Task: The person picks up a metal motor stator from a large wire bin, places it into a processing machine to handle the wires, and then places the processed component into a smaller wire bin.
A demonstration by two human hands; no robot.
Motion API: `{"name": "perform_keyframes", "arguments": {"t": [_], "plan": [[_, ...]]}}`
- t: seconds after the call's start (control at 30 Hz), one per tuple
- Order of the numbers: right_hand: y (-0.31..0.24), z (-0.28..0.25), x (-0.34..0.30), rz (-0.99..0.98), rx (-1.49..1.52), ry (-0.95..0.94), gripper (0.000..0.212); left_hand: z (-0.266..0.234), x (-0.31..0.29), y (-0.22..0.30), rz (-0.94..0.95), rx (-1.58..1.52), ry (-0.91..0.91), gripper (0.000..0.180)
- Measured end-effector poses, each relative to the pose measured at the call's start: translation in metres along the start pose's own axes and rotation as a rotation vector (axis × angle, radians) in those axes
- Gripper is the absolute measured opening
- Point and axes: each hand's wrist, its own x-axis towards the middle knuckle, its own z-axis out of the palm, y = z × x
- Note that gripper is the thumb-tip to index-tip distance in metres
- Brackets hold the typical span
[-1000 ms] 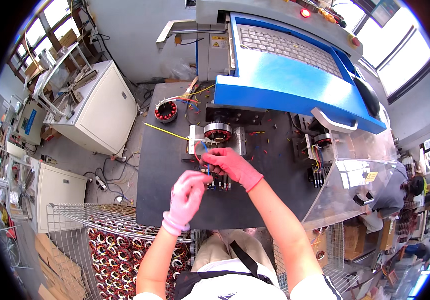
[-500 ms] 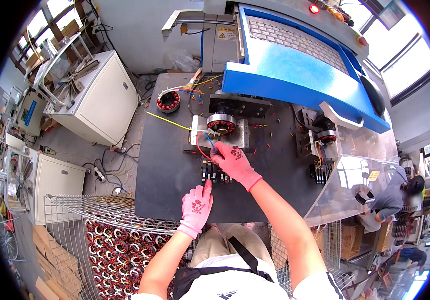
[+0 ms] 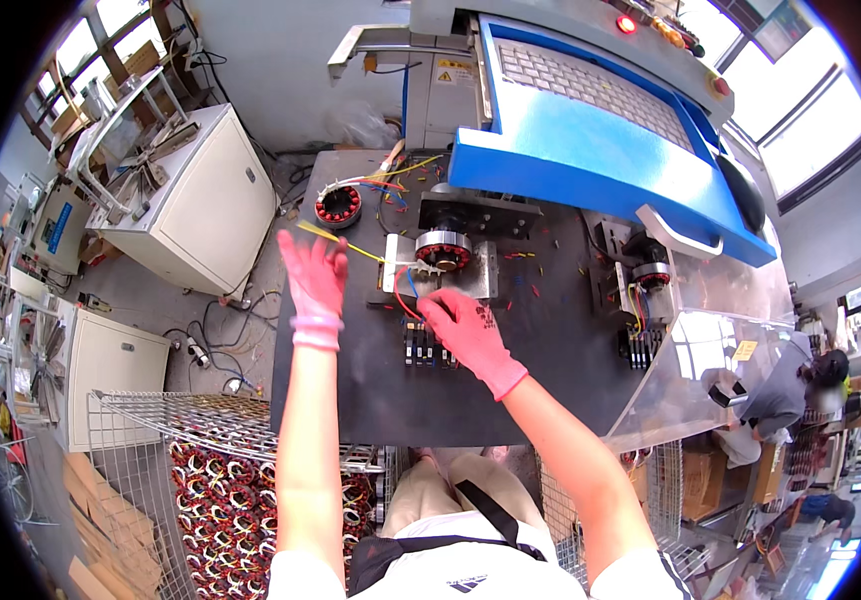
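Over the worktop (image 3: pixel 585 385), before a jutting blue tray (image 3: pixel 590 170) and loose stator (image 3: pixel 338 209), the left hand (image 3: pixel 312 275) is wide-spread, the right hand (image 3: pixel 470 335) narrowed at a red wire (image 3: pixel 404 304), grip unclear.

Saw a pale grey wall (image 3: pixel 280 65) behind the black table (image 3: pixel 400 405), two white cabinets (image 3: pixel 218 190) left of it on grey floor (image 3: pixel 165 287), and bright windows (image 3: pixel 812 110) beyond its far right corner.

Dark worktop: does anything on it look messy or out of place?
Yes: small coloured bits lie loose on the worktop, to both sides of the mounted wound ring. They look odd because they are strewn about, not gathered. Nothing looks clearly damaged.
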Motion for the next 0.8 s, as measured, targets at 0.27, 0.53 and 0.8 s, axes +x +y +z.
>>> {"name": "perform_keyframes", "arguments": {"t": [0.27,0.53,0.8], "plan": [[0.008,0.001,0.02,0.338,0.582,-0.382,0.024,0.011,-0.133,-0.02,0.303,0.8,-0.715,0.047],[0.026,-0.001,0.006,-0.028,-0.212,-0.083,0.015,-0.05,-0.161,-0.079,0.594,1.758,-0.406,0.059],[0.04,0.007,0.008,-0.199,-0.449,-0.021,0.016,-0.069,-0.155,-0.104,0.61,2.011,-0.401,0.05]]}}
